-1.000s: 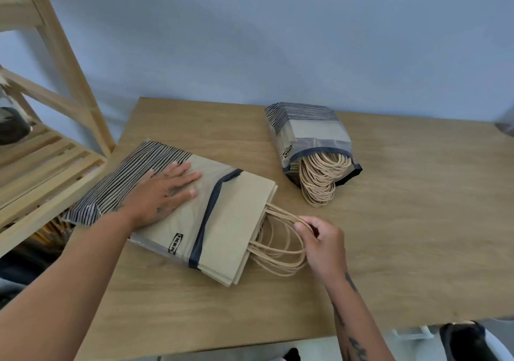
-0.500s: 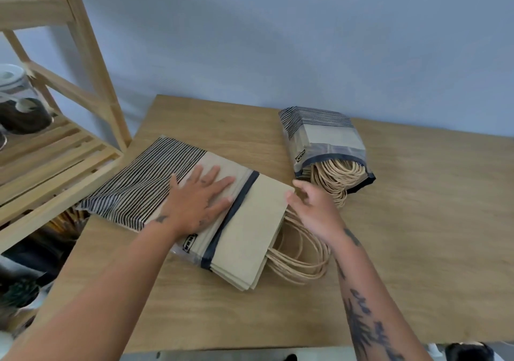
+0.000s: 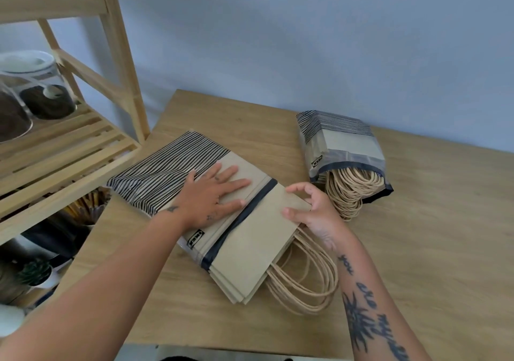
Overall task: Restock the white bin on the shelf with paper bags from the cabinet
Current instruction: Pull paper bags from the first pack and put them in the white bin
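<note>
A large pack of brown paper bags (image 3: pixel 250 238) in a clear wrapper with black stripes lies flat on the wooden table (image 3: pixel 431 249), its twine handles (image 3: pixel 306 282) sticking out toward me. My left hand (image 3: pixel 214 196) presses flat on the wrapper with straight fingers. My right hand (image 3: pixel 314 210) pinches the open top edge of the bags, thumb on top and fingers curled at the corner. A second, smaller pack of paper bags (image 3: pixel 342 149) lies further back on the right. The white bin is not in view.
A wooden slatted shelf unit (image 3: pixel 69 149) stands at the left with glass jars (image 3: pixel 36 88) on it. Below it are a small potted plant (image 3: pixel 36 271) and a cup of sticks (image 3: pixel 86 210). A pale blue wall runs behind the table.
My right hand left the twine handles and moved up to the top edge of the bags. My left hand slid toward the dark band. The view shifted left, showing more shelf.
</note>
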The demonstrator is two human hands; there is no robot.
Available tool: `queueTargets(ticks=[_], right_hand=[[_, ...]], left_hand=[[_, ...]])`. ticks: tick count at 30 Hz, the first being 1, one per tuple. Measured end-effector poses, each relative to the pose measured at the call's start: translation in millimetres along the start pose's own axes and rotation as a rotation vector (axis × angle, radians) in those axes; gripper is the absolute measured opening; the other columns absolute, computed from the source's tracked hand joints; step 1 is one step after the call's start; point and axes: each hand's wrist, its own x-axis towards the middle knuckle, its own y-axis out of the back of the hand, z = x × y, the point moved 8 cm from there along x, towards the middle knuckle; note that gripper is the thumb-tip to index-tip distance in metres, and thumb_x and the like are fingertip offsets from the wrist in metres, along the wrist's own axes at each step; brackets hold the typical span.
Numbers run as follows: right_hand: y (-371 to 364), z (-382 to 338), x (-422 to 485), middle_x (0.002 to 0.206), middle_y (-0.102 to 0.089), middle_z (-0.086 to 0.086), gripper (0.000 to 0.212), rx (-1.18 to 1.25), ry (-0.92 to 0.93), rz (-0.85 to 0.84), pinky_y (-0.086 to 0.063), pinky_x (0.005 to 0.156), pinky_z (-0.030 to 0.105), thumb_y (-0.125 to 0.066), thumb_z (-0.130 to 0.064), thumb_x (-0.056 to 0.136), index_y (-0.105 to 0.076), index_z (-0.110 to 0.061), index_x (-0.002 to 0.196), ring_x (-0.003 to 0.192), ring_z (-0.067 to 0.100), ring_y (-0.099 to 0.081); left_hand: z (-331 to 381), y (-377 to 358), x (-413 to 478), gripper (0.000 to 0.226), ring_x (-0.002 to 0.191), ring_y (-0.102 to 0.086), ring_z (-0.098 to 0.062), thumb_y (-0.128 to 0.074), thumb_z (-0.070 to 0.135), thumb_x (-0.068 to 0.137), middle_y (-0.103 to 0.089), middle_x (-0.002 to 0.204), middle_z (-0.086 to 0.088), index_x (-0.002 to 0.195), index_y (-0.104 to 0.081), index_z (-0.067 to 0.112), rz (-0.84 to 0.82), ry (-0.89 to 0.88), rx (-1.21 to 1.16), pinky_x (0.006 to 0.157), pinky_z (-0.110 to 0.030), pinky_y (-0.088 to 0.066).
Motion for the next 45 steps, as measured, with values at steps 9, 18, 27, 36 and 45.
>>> queueTargets(ticks=[9,18,27,36,45], right_hand=[[26.9,15.0,-33.8,0.106,-0.067,-0.002,0.027,-0.011,0.044,0.052,-0.044,0.094,0.027,-0.075,-0.001,0.069,-0.067,-0.013,0.092,0.107,0.011,-0.059],[6.4,22.9,-26.5,0.091,-0.074,-0.011,0.025,0.032,-0.150,-0.179,-0.035,0.110,0.039,-0.078,-0.008,0.059,-0.075,-0.021,0.080,0.110,0.013,-0.059],[17.6,42.6,-32.0,0.085,-0.075,-0.006,0.027,0.150,-0.166,-0.027,-0.037,0.107,0.039,-0.078,-0.005,0.046,-0.074,-0.017,0.070,0.102,0.016,-0.062],[15.7,31.2,-3.0,0.097,-0.069,0.000,0.027,0.199,-0.153,0.127,-0.036,0.108,0.044,-0.075,0.003,0.062,-0.072,-0.019,0.076,0.114,0.026,-0.056],[27.7,47.0,-32.7,0.090,-0.071,0.006,0.027,0.276,-0.209,0.138,-0.054,0.069,0.026,-0.069,0.007,0.069,-0.069,-0.013,0.086,0.081,0.019,-0.066]], left_hand=[[-3.7,-0.5,4.3,0.091,0.145,0.006,-0.006,-0.003,0.090,0.055,-0.004,0.156,0.022,0.138,-0.019,0.056,-0.030,-0.034,-0.118,0.112,-0.050,0.014],[8.5,16.6,-9.7,0.076,0.147,0.005,-0.017,0.000,0.077,0.071,-0.002,0.159,0.011,0.141,-0.016,0.051,0.022,0.036,0.267,0.110,-0.062,0.008],[-12.3,-18.6,-68.6,0.071,0.145,0.013,-0.028,-0.026,0.072,0.082,-0.001,0.160,0.004,0.145,-0.015,0.043,0.114,0.348,-0.214,0.116,-0.048,-0.011],[-38.0,9.2,28.3,0.068,0.146,0.005,-0.031,-0.037,0.066,0.084,-0.011,0.159,0.000,0.145,-0.022,0.040,0.069,0.167,-0.189,0.119,-0.045,-0.005],[-47.9,12.9,72.3,0.058,0.144,0.016,-0.031,-0.038,0.053,0.093,-0.002,0.160,0.000,0.146,-0.020,0.038,-0.078,0.098,-0.189,0.117,-0.042,0.006]])
